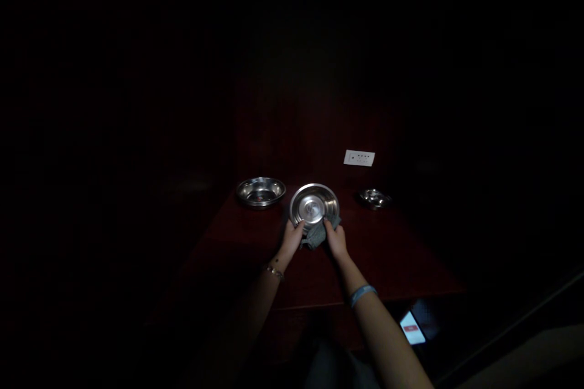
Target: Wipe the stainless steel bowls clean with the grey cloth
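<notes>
A shiny metal bowl (312, 209) is held up above the table, tilted so that its inside faces me. My left hand (291, 239) grips its lower left rim, thumb over the edge and the other fingers hidden behind. At the lower right rim, my right hand (336, 239) is closed on a grey-green cloth (314, 236), pressing it against the bowl. Part of the cloth hangs below the rim between both hands, and another part shows above the right thumb.
On the dark red table (365, 261), a wide metal basin (260, 193) sits back left and a smaller metal dish (374, 198) back right. A white socket panel (359, 158) is on the wall behind. Below the table's front edge, a lit phone screen (412, 328) shows. The surroundings are very dark.
</notes>
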### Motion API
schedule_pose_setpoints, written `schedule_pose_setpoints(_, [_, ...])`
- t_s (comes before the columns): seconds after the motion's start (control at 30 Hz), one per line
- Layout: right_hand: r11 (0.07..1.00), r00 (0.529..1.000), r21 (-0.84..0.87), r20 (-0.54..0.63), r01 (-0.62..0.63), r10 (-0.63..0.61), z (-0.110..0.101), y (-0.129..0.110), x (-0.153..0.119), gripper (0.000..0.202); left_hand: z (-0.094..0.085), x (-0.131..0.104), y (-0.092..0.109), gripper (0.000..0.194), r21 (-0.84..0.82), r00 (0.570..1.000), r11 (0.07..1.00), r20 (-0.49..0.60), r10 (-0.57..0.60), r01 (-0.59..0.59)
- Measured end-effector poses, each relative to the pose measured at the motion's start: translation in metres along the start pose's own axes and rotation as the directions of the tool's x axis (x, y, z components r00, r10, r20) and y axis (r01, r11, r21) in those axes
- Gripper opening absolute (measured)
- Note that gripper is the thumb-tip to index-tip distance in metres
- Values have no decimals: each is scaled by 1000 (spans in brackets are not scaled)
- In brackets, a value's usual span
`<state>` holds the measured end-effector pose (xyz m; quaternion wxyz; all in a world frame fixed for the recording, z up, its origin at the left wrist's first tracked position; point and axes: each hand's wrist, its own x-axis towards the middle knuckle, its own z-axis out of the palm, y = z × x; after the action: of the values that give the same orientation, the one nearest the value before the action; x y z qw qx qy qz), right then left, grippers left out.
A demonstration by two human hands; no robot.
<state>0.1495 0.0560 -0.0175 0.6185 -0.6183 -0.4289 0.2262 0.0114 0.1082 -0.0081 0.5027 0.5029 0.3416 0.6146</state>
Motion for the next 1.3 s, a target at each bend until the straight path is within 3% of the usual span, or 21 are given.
schedule_pose_setpoints(0.4, [999, 999, 5, -9, -45, 45, 1, -7, -3, 48, -2, -1, 0, 40, 42, 1000, 999, 15, 26, -26])
schedule_pose_setpoints(0.77, [999, 999, -28, -32, -32, 31, 0, -14, -6, 48, -3, -1, 7, 29, 10, 1000, 1000, -3, -7, 7])
schedule_pose_setpoints(1.1, [998, 990, -60, -135, 33, -41, -3, -15, -6, 47, -7, 3, 2, 26, 38, 999, 999, 42, -6, 5])
schedule_pose_setpoints(1.3, [992, 985, -109, -151, 61, -77, -3, -20, -10, 45, -9, 2, 12, 24, 67, 999, 998, 42, -22, 19])
